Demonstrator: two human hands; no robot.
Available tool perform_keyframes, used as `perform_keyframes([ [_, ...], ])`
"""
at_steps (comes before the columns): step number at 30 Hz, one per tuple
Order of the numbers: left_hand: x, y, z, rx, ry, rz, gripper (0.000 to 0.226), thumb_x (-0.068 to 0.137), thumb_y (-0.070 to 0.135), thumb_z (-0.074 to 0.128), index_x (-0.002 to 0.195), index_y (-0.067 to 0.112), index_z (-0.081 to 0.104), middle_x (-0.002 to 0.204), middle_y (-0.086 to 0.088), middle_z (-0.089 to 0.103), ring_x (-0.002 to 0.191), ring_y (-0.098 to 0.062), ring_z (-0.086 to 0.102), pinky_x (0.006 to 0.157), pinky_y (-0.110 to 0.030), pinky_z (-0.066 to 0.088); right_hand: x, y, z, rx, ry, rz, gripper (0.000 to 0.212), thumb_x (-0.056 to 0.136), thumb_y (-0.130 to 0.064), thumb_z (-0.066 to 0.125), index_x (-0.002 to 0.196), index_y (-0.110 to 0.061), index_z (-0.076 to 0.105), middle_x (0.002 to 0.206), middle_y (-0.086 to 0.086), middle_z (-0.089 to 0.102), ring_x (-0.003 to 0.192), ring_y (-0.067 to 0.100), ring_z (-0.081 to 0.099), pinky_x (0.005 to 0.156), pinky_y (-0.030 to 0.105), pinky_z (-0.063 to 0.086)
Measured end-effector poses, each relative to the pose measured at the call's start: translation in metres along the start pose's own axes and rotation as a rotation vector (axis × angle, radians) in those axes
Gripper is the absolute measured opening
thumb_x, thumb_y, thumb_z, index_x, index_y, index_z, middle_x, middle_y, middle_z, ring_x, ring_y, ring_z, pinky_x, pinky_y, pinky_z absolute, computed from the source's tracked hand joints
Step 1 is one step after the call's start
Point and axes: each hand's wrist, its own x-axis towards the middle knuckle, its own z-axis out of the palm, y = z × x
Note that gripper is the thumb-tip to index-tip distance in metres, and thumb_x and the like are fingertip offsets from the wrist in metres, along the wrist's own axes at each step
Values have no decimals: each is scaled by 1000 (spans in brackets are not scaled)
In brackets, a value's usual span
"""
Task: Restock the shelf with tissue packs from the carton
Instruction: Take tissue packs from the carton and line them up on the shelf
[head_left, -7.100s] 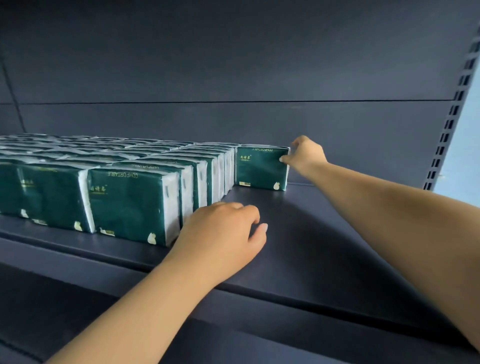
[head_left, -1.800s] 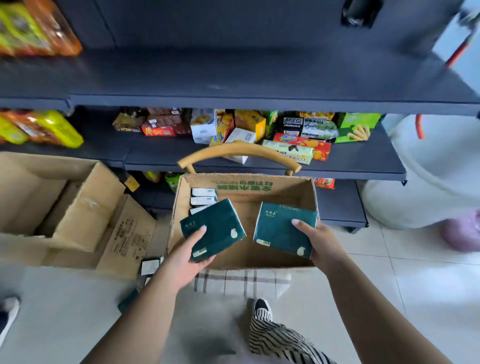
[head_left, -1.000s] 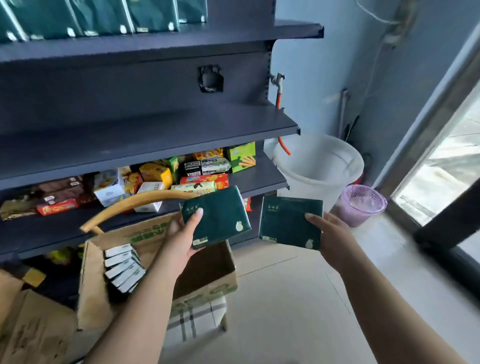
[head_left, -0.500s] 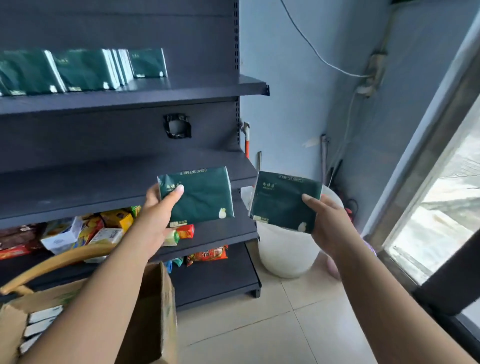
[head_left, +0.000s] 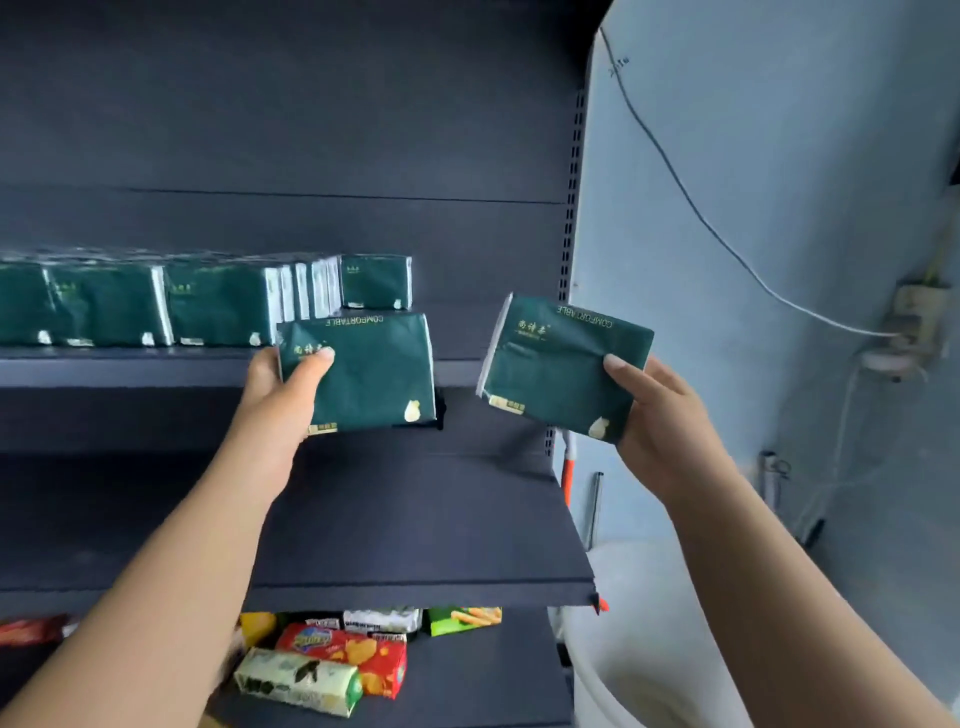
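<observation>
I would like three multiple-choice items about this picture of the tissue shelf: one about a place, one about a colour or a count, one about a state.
1. Where do the stocked tissue packs stand?
A. on the upper shelf
B. on the bare middle shelf
C. in the white bucket

2. How many packs does the person hold?
A. one
B. two
C. four

3. How is the pack in the right hand?
A. lying on a shelf
B. torn open
C. held in the air, tilted

Key: 1 A, the row stands on the upper shelf. 2 B, the left hand holds one pack and the right hand another. 3 C, it rests on nothing.
</observation>
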Motion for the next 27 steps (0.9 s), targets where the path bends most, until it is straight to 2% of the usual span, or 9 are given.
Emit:
perform_keyframes([
  [3, 34, 5, 16, 25, 53, 78, 53, 75, 45, 65, 122, 29, 46, 123, 13, 50, 113, -11, 49, 104, -33, 34, 52, -6, 4, -2, -33, -34, 17, 96, -6, 45, 101, -9, 61, 84, 0, 73, 76, 16, 69, 68, 35, 55],
  [5, 55, 5, 24, 53, 113, 135, 52, 89, 34, 58, 135, 20, 36, 117, 13, 43, 107, -7, 43, 91, -22, 29, 81, -7, 6, -21, -36, -25, 13, 95, -6, 47, 100, -8, 60, 82, 1, 73, 73, 15, 70, 69, 38, 54],
  [9, 86, -5, 34, 131, 196, 179, 41, 92, 28, 55, 128, 17, 40, 112, 8, 52, 106, -12, 50, 86, -23, 33, 136, -1, 4, -84, -92, -7, 12, 93, -4, 50, 96, -10, 60, 83, 2, 72, 73, 14, 70, 66, 36, 57],
  [13, 110, -15, 36, 238, 250, 203, 34, 88, 32, 60, 114, 31, 37, 104, 10, 54, 112, -18, 50, 99, -37, 39, 189, 0, 9, -223, -307, 78, 16, 94, -6, 49, 106, -8, 60, 103, 8, 70, 90, 21, 69, 75, 40, 56],
  [17, 109, -13, 46, 318, 367, 229, 39, 91, 29, 56, 124, 24, 36, 94, 15, 49, 92, -10, 50, 77, -24, 36, 240, 6, 24, -417, -446, 124, 15, 94, -2, 49, 104, -4, 59, 103, 9, 67, 87, 20, 65, 77, 36, 55],
  [21, 109, -16, 53, 452, 489, 259, 47, 91, 32, 54, 131, 17, 34, 119, 3, 51, 101, -18, 48, 79, -30, 34, 290, 21, 39, -568, -508, 186, 10, 94, -2, 50, 90, -8, 58, 91, 5, 65, 78, 16, 63, 67, 26, 55],
  [22, 113, -18, 54, 473, 514, 261, 49, 91, 33, 54, 132, 16, 33, 126, -1, 50, 108, -22, 48, 83, -32, 35, 304, 27, 45, -622, -508, 172, 6, 93, -4, 53, 95, -6, 59, 95, 7, 66, 82, 19, 64, 71, 28, 57],
  [24, 118, -23, 58, 512, 551, 242, 52, 90, 36, 53, 133, 16, 32, 132, -6, 48, 118, -26, 46, 88, -36, 36, 328, 40, 56, -771, -493, 102, 27, 88, -12, 62, 112, -2, 56, 112, 11, 65, 97, 25, 64, 87, 39, 54],
  [27, 121, -28, 63, 597, 628, 213, 54, 89, 43, 51, 132, 16, 33, 129, -8, 51, 114, -30, 49, 86, -40, 39, 353, 60, 77, -912, -448, 23, 39, 84, -19, 68, 114, -1, 49, 113, 11, 58, 105, 27, 58, 95, 41, 47],
])
